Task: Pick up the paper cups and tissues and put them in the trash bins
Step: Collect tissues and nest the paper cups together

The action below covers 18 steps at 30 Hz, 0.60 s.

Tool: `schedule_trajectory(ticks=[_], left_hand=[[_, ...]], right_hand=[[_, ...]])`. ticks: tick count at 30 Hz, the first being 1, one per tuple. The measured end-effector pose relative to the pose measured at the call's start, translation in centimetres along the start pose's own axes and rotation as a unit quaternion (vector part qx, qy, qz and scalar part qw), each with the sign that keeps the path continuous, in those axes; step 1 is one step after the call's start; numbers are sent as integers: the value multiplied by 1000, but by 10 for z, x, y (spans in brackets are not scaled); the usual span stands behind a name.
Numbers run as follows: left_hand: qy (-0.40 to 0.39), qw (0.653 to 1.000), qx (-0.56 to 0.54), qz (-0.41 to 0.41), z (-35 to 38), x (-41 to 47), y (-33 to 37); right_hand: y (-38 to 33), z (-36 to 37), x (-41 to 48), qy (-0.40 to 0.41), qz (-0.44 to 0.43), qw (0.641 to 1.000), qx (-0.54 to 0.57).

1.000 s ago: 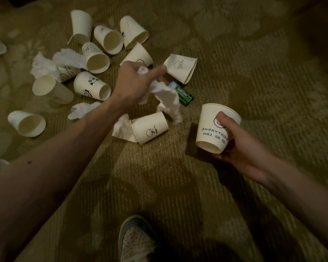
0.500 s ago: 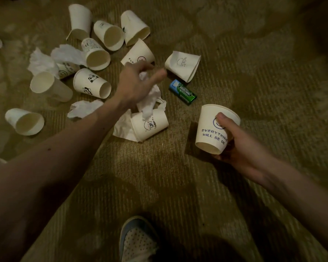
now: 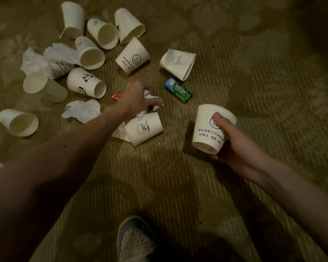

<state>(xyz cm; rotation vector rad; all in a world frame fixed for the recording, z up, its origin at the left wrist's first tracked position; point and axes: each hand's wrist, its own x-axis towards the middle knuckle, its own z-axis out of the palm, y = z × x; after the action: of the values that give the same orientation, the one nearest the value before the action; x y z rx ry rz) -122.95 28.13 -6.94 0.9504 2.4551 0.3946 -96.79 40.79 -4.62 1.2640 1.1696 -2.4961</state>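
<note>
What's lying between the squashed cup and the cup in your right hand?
A green and blue gum pack lies on the carpet between the squashed cup and the cup the right hand holds, seen in the head view.

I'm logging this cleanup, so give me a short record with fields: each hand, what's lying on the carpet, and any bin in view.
left hand: grips crumpled tissue, right by cloud cup
right hand: holds printed cup, thumb on its smiley
carpet: many tipped cups, e.g. panda cup; loose tissue; gum pack; red wrapper
bins: none in view
also: shoe at the bottom edge
</note>
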Motion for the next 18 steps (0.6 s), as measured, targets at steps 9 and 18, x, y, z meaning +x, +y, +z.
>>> schedule_trajectory(ticks=[9, 18], left_hand=[[97, 987, -106, 65, -9, -4, 33], [-58, 991, 36, 116, 9, 16, 59]], right_hand=[[-4, -2, 0, 12, 7, 1000, -5], [-2, -3, 1, 8, 4, 1000, 15]])
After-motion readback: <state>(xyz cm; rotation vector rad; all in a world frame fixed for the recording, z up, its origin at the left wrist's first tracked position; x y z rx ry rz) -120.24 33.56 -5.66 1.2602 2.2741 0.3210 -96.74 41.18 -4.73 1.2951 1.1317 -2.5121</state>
